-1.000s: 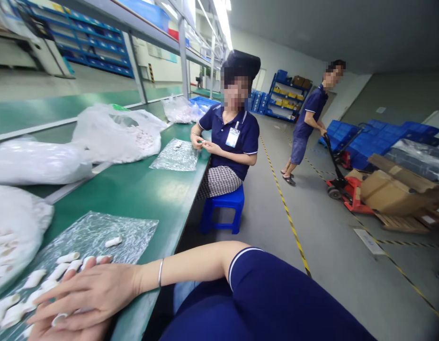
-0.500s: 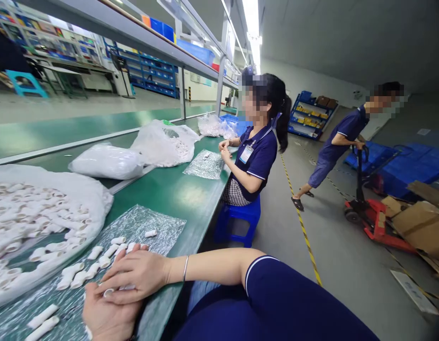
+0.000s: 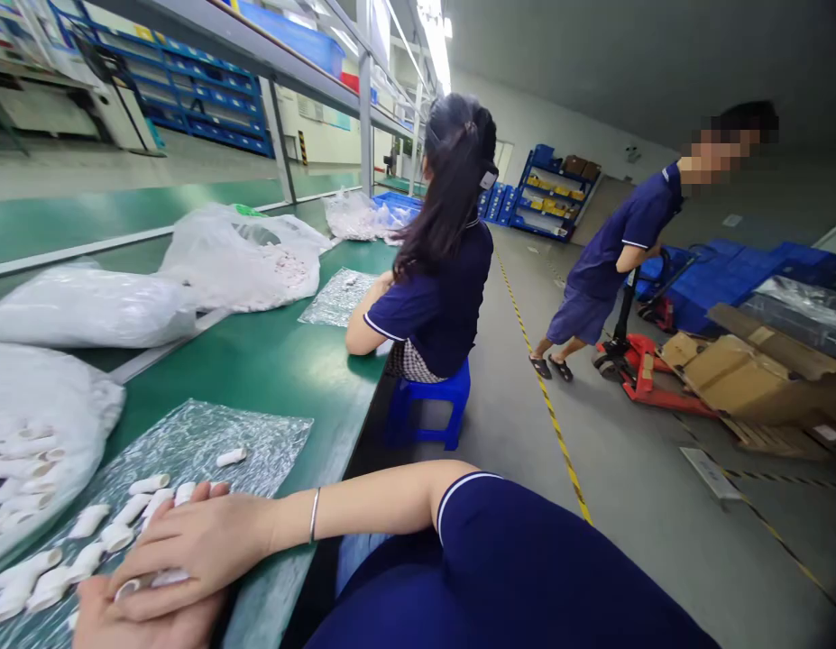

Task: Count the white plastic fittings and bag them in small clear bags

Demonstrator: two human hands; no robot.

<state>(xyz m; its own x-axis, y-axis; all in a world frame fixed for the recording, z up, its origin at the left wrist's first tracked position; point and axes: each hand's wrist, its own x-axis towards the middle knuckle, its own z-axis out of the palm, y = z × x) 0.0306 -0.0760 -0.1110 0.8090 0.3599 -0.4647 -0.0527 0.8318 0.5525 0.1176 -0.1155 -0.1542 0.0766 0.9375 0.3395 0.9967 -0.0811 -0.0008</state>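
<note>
My right hand point(image 3: 201, 539), with a silver bangle on the wrist, lies over my left hand point(image 3: 99, 617) at the table's near edge. Between them is a short white tube piece point(image 3: 128, 590); its round open end shows between the fingers. Most of my left hand is covered by the right or cut off by the frame. Beside the hands, several similar white tube pieces point(image 3: 87, 521) lie on a clear crinkled plastic sheet point(image 3: 255, 433). One single tube piece point(image 3: 232, 457) rests apart on it. A plastic bag point(image 3: 59, 379) at left holds more pieces.
Further along the green table point(image 3: 282, 361) are a stuffed white bag point(image 3: 93, 306) and an opened bag of pieces point(image 3: 255, 270). A co-worker point(image 3: 451, 270) sits on a blue stool point(image 3: 427, 410). Another person point(image 3: 603, 243) handles a red pallet truck point(image 3: 654, 379) carrying cardboard.
My view has swung right, so the table shifts left in the picture. My hands stay together around the tube piece. The seated co-worker has turned away; the person with the pallet truck has stepped.
</note>
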